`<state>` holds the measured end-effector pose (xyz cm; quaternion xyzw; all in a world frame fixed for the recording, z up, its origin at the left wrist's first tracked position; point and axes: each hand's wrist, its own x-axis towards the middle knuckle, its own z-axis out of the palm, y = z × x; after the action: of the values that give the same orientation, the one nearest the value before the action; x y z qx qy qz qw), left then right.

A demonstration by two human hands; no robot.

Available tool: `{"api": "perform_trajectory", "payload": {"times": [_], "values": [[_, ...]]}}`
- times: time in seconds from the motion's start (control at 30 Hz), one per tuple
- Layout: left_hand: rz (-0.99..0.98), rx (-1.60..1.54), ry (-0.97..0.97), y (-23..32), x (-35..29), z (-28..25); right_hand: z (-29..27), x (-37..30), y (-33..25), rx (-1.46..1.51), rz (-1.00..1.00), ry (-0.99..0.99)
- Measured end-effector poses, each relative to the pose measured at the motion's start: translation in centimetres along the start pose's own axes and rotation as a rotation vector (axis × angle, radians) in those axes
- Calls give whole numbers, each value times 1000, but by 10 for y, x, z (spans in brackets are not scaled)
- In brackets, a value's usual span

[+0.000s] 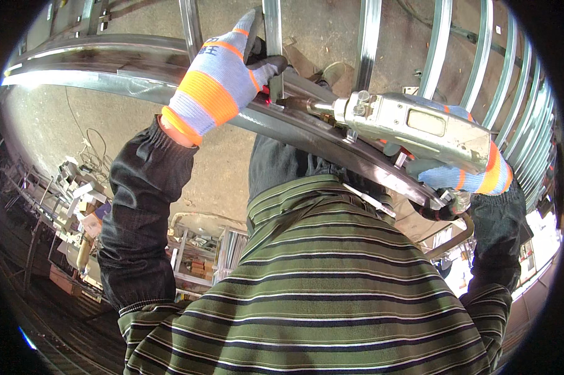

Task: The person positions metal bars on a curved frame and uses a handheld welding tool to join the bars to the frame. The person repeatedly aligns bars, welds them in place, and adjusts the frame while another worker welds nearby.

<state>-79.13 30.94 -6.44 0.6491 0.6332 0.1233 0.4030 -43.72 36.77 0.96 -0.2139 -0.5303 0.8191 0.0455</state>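
Observation:
My left hand, in a grey-blue glove with orange bands, grips a square metal bar close to where it meets a long metal rail. The index finger lies along the bar and the thumb crosses it. Wrapped around a silver handheld laser welding gun is my right hand, in a matching glove; the gun's body hides part of its fingers. The gun's narrow nozzle points left at the joint, its tip by the rail. A small red light spot shows there, just below my left thumb.
More parallel metal bars run from the rail's far side toward the right. Another curved rail extends left. Cut metal pieces lie piled at lower left, near a thin cable on the floor. A shoe shows beyond the rail.

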Motion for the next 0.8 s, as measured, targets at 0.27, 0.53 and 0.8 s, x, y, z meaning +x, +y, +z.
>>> {"api": "perform_trajectory", "payload": {"times": [0.27,0.53,0.8], "values": [[-23,10,-93,3,2,-3,10,-6,-1,308,288,107],[-81,113,-70,21,4,-12,9,-4,-16,260,309,125],[-144,277,-146,25,3,-15,14,-10,-23,126,338,186]]}}
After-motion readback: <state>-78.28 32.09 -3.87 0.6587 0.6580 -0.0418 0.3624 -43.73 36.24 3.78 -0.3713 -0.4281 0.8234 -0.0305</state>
